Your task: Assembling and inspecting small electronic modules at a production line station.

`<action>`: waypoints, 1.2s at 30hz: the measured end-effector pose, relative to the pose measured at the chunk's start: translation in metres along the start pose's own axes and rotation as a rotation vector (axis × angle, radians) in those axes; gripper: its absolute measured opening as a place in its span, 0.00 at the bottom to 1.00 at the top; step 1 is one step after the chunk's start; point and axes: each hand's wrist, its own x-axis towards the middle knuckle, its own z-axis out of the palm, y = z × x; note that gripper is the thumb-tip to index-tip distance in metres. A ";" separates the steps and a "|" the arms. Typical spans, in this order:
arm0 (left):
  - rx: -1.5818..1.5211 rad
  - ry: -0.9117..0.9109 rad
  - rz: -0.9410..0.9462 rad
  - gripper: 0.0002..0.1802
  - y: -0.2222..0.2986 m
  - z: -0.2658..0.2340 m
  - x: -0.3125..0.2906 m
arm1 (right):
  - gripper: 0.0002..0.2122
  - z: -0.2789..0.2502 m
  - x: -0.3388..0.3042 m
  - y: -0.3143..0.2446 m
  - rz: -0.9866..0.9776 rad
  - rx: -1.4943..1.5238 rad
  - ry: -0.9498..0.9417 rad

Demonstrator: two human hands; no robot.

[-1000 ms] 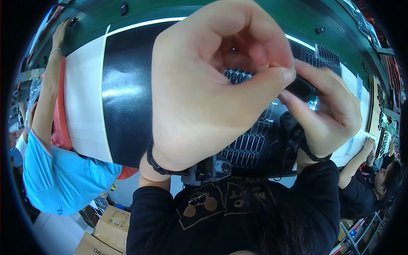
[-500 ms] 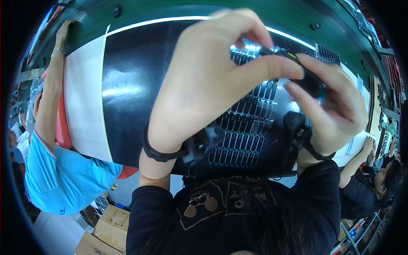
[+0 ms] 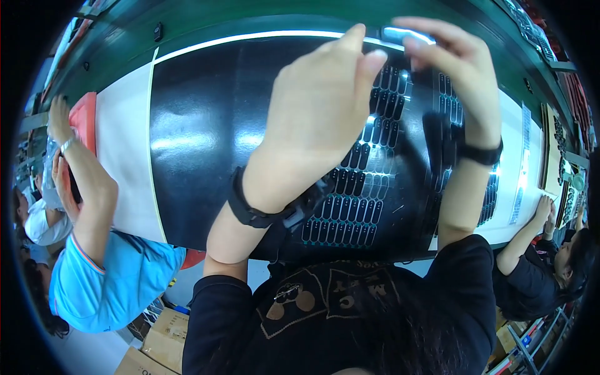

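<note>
My right hand (image 3: 465,72) is raised over the far side of the table. Between its thumb and fingers is a small dark oblong device (image 3: 407,35) with a shiny, light-reflecting face. Left of it, my left hand (image 3: 319,112) hovers with its back turned up. Its thumb and index finger stand apart and nothing shows between them; its other fingers are hidden behind the hand. Beneath the hands, sheets of oblong black stickers (image 3: 344,209) with clear edges lie in rows on the black mat (image 3: 194,112). Each of my wrists wears a black strap with a small unit.
A green conveyor belt (image 3: 250,17) runs along the far side, with a small black device (image 3: 158,31) on it. At left, a co-worker in a blue shirt (image 3: 112,281) reaches by a red bin (image 3: 84,119). Another person (image 3: 537,281) works at right. Cardboard boxes (image 3: 165,334) stand below left.
My hands have moved apart and farther from me. The device went with my right hand, up and left, and left my left hand's fingers. The co-worker's arm at left drew back from the belt.
</note>
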 end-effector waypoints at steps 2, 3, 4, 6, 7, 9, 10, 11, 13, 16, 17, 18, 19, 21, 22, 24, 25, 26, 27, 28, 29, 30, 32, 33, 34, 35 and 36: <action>0.153 -0.068 0.115 0.12 -0.014 0.005 0.000 | 0.13 0.006 0.026 0.032 0.011 -0.058 0.040; 0.235 -0.103 0.170 0.11 -0.021 0.006 -0.001 | 0.10 0.016 0.038 0.044 -0.028 -0.012 0.099; 0.232 -0.112 0.172 0.11 -0.026 0.012 0.000 | 0.07 0.021 0.045 0.053 -0.062 0.022 0.163; 0.234 -0.259 0.258 0.11 -0.035 0.026 0.002 | 0.05 0.019 0.045 0.063 -0.093 0.052 0.236; 0.242 -0.331 0.293 0.11 -0.037 0.030 0.002 | 0.06 0.015 0.040 0.068 -0.134 -0.119 0.218; 0.246 -0.405 0.270 0.11 -0.035 0.033 0.005 | 0.11 0.004 0.030 0.068 -0.213 -0.468 0.180; 0.249 -0.473 0.249 0.12 -0.032 0.034 0.007 | 0.11 -0.001 0.024 0.064 -0.208 -0.469 0.182; 0.251 -0.538 0.229 0.13 -0.030 0.035 0.009 | 0.10 -0.006 0.015 0.056 -0.079 -0.461 0.064; 0.258 -0.517 0.245 0.14 -0.033 0.039 0.007 | 0.09 -0.009 -0.003 0.040 0.182 -0.439 -0.170; 0.261 -0.463 0.286 0.15 -0.024 0.041 0.018 | 0.08 -0.014 -0.019 0.028 0.168 -0.441 -0.236; 0.267 -0.465 0.279 0.16 -0.020 0.041 0.021 | 0.07 -0.014 -0.023 0.026 0.160 -0.437 -0.270; 0.274 -0.467 0.271 0.17 -0.017 0.040 0.024 | 0.07 -0.014 -0.025 0.025 0.168 -0.442 -0.264; 0.282 -0.470 0.261 0.17 -0.014 0.039 0.026 | 0.07 -0.014 -0.024 0.023 0.134 -0.460 -0.249; 0.262 -0.470 0.281 0.16 -0.012 0.039 0.030 | 0.08 -0.013 -0.022 0.021 0.066 -0.492 -0.221; 0.251 -0.462 0.295 0.14 -0.013 0.040 0.032 | 0.08 -0.014 -0.021 0.022 0.065 -0.494 -0.216; 0.245 -0.456 0.312 0.13 -0.012 0.042 0.034 | 0.08 -0.015 -0.018 0.024 0.101 -0.512 -0.222; 0.245 -0.460 0.301 0.13 -0.011 0.043 0.034 | 0.09 -0.015 -0.017 0.026 0.119 -0.519 -0.225; 0.245 -0.465 0.290 0.14 -0.011 0.045 0.034 | 0.09 -0.015 -0.017 0.026 0.117 -0.517 -0.221; 0.243 -0.472 0.278 0.15 -0.010 0.046 0.034 | 0.08 -0.015 -0.017 0.026 0.128 -0.531 -0.216; 0.244 -0.476 0.281 0.15 -0.009 0.047 0.034 | 0.08 -0.015 -0.018 0.026 0.140 -0.545 -0.212; 0.234 -0.470 0.284 0.15 -0.008 0.048 0.034 | 0.08 -0.015 -0.019 0.027 0.152 -0.559 -0.207; 0.224 -0.464 0.287 0.14 -0.007 0.049 0.033 | 0.08 -0.015 -0.020 0.029 0.154 -0.557 -0.202; 0.214 -0.461 0.294 0.14 -0.007 0.051 0.033 | 0.08 -0.013 -0.023 0.034 0.117 -0.571 -0.166; 0.205 -0.466 0.288 0.14 -0.008 0.052 0.033 | 0.08 -0.013 -0.024 0.035 0.098 -0.579 -0.148; 0.196 -0.472 0.282 0.14 -0.009 0.053 0.033 | 0.08 -0.013 -0.024 0.036 0.100 -0.578 -0.143; 0.186 -0.477 0.277 0.15 -0.009 0.055 0.033 | 0.08 -0.013 -0.025 0.036 0.113 -0.593 -0.146; 0.187 -0.480 0.281 0.15 -0.009 0.056 0.034 | 0.08 -0.012 -0.025 0.036 0.125 -0.608 -0.149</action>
